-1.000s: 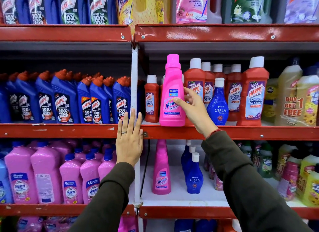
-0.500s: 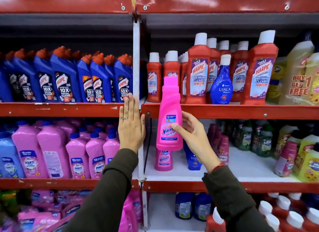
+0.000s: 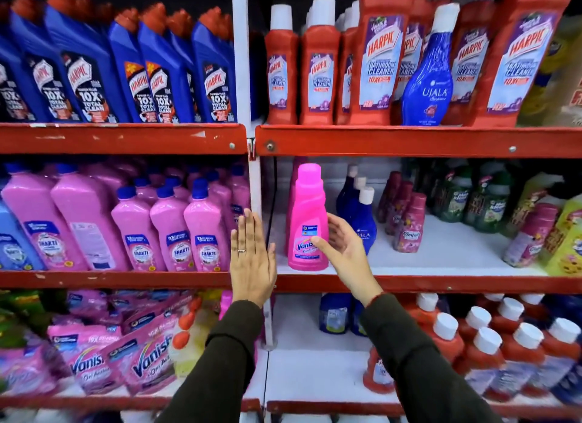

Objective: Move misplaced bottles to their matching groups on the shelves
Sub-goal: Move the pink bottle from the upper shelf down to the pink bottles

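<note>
Risk: Vanish bottle (image 3: 307, 221) near shelf lip (image 3: 441, 282) may topple if right hand (image 3: 341, 249), fingers loosely open, brushes it. Left hand (image 3: 252, 259) flat, open.

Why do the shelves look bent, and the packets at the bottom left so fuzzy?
Head view: the wide lens bows the red shelf rail and tilts edge bottles outward; the pink packets at bottom left look smeared, while the pink bottle at centre stays sharp.

On show: 1 pink Vanish bottle (image 3: 308, 221), 1 blue Ujala bottle (image 3: 427, 76) among red Harpic bottles (image 3: 374, 67), 2 hands (image 3: 252, 259).
</note>
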`<control>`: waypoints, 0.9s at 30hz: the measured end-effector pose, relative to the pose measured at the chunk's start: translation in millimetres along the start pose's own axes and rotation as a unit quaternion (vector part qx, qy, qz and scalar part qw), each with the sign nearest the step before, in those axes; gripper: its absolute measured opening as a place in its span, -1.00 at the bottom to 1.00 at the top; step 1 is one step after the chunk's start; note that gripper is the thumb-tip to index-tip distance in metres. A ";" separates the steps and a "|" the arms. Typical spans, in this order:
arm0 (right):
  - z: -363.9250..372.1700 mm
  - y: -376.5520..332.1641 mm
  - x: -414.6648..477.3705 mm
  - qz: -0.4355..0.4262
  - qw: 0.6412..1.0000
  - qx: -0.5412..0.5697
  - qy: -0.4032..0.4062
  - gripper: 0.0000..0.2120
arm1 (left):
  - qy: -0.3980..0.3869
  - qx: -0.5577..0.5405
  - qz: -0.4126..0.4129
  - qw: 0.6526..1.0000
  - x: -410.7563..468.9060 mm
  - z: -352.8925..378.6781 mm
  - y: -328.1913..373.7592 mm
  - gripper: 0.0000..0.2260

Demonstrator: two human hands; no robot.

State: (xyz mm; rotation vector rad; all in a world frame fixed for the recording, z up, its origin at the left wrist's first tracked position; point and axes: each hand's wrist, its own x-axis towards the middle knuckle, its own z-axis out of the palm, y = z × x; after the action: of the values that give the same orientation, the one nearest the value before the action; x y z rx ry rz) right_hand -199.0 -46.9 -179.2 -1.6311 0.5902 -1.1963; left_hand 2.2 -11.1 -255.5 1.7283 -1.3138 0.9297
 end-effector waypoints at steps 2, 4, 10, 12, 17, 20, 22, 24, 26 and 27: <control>1.1 10.5 4.1 0.008 1.000 -0.002 -0.001 -0.52 | -0.012 0.001 -0.012 1.000 -15.0 10.5 -3.9 -0.32; 2.8 19.7 7.0 0.018 1.000 -0.005 -0.001 -0.52 | -0.025 0.005 -0.023 0.999 -25.0 18.7 -6.5 -0.34; 4.3 38.5 18.2 0.049 0.998 0.024 0.013 -0.52 | -0.073 -0.011 -0.022 0.997 -36.5 35.7 -12.3 -0.42; 3.6 42.1 22.0 0.056 0.998 0.028 0.012 -0.51 | -0.077 -0.023 -0.021 0.997 -40.4 38.0 -13.7 -0.43; 4.1 52.3 22.1 0.071 0.997 0.020 -0.002 -0.50 | -0.077 -0.017 -0.014 0.997 -42.1 38.9 -15.2 -0.42; 4.4 57.6 21.9 0.079 0.997 0.024 -0.001 -0.50 | -0.073 -0.012 -0.017 0.997 -41.2 39.9 -15.6 -0.42; 3.7 58.2 22.2 0.083 0.996 0.028 -0.002 -0.50 | -0.070 -0.005 -0.018 0.997 -41.7 40.3 -16.1 -0.38; 2.1 58.0 23.0 0.089 0.996 0.029 -0.008 -0.51 | -0.069 -0.003 -0.018 0.997 -42.4 40.6 -15.9 -0.34; 0.7 57.7 23.3 0.093 0.995 0.030 -0.014 -0.51 | -0.069 -0.005 -0.018 0.997 -43.3 40.7 -16.1 -0.38; 0.2 57.6 23.7 0.094 0.995 0.030 -0.017 -0.51 | -0.070 -0.008 -0.019 0.997 -43.5 40.8 -15.8 -0.41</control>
State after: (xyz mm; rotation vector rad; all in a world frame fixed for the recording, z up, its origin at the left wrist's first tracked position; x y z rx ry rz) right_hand -180.3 -88.7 -221.3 -1.5071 0.6650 -1.0371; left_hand 12.8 -26.3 -314.4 1.8284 -1.3679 0.7865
